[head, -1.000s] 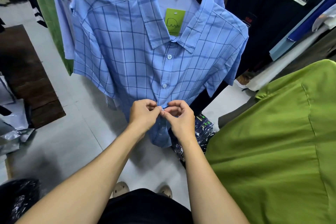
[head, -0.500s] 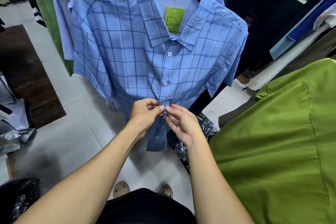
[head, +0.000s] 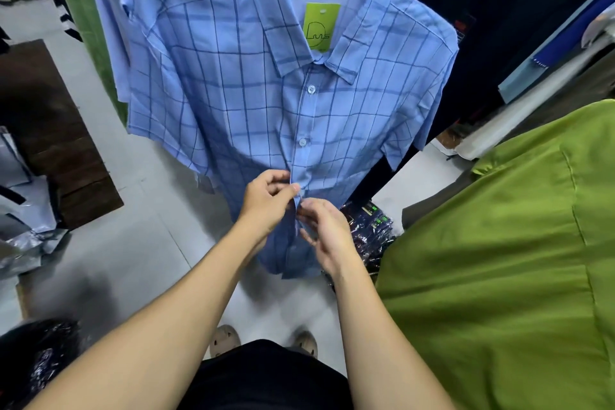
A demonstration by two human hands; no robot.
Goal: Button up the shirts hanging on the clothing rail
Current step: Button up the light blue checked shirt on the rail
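My left hand pinches the placket of the blue checked shirt; my right hand, fingers loosely curled, touches the cloth just below.

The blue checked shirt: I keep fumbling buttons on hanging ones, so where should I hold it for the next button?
Pinch the front placket below the two fastened buttons, one edge per hand, coming from the front. The blue checked shirt hangs facing you; the left hand and right hand already meet there.
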